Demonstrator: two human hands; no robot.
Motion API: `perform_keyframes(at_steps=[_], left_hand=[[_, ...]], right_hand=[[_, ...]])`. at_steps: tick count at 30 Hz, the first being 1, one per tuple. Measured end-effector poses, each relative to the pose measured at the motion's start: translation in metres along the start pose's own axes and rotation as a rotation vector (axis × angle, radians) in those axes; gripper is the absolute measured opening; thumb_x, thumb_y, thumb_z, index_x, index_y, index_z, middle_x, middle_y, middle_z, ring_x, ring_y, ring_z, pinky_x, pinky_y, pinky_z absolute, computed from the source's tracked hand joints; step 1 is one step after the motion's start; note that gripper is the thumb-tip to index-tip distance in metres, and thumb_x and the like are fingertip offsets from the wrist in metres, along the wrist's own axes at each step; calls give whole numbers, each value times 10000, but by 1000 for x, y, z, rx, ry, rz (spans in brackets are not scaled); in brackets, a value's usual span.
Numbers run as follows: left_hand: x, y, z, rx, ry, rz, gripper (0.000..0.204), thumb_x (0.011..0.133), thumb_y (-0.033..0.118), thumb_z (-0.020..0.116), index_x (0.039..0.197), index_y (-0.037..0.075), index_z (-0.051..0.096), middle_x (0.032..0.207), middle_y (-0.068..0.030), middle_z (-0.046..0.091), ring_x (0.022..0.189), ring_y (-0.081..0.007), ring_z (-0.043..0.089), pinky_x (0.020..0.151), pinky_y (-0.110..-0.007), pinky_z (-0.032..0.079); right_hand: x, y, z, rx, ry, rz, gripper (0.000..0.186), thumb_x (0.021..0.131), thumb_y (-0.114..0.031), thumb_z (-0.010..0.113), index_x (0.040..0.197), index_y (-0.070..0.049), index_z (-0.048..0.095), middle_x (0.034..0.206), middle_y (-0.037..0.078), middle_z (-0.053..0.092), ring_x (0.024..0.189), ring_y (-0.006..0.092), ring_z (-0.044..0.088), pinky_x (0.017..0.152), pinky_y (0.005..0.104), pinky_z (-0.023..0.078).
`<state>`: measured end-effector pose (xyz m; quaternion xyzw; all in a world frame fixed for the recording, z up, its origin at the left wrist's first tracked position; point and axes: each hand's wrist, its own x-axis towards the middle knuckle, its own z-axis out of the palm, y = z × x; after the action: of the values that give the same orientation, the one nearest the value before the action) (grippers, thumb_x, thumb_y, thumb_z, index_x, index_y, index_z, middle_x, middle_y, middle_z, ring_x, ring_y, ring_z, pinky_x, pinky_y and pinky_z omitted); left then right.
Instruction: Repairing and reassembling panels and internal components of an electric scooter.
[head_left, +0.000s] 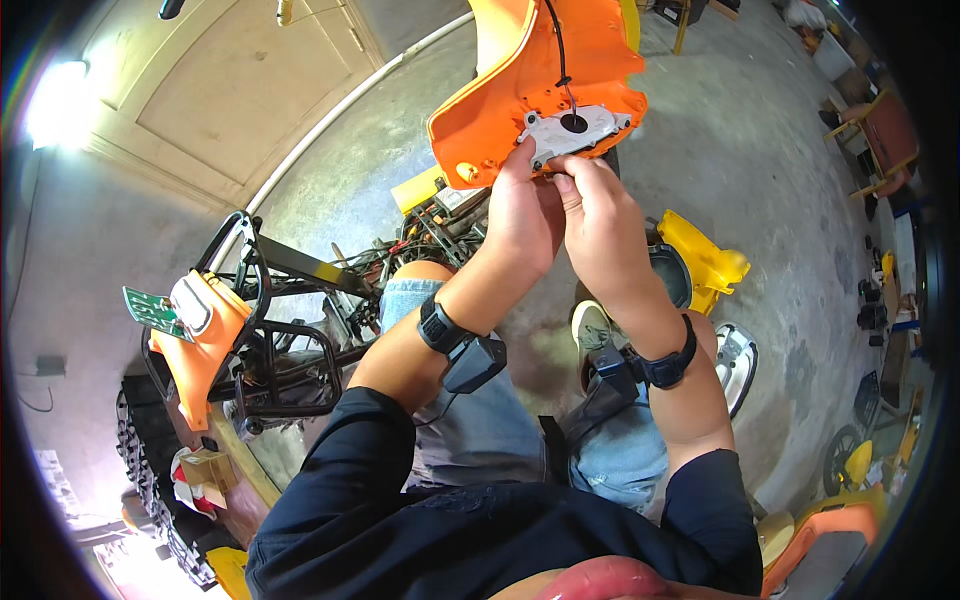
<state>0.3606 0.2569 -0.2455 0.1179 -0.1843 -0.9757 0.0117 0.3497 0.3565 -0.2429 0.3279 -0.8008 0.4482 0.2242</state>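
Observation:
A curved orange plastic panel [488,110], like a scooter's front body panel, is held up in front of me. A grey lamp-like housing [598,122] sits against its inner side, with a black cable [560,45] running up from the round opening. My left hand [525,215] grips the lower edge, its thumb against the grey housing and its other fingers hidden. Close beside it, my right hand [603,215] is closed in a pinch at the housing's lower edge. Whatever lies between those fingertips is too small or hidden to name.
A black scooter frame [300,335] with an orange tail piece [190,370] and tangled wiring [430,235] stands to the left. Yellow panels [700,265] lie on the floor right of my legs. A wooden chair [885,150] and assorted parts line the right wall.

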Motion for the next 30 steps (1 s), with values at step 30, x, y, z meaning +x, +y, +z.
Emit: perform_keyframes(at_steps=[30], left_hand=[[12,0,-9,-145,1,23,344,1000,307,381,1261,96,458,1217,-89,553,1060,-240,541,933,-412,417]], right_hand=[[10,-2,-28,-101,-11,23,164,985,-147,504,996,-14,600,844,133,658,710,247,639,632,326,505]])
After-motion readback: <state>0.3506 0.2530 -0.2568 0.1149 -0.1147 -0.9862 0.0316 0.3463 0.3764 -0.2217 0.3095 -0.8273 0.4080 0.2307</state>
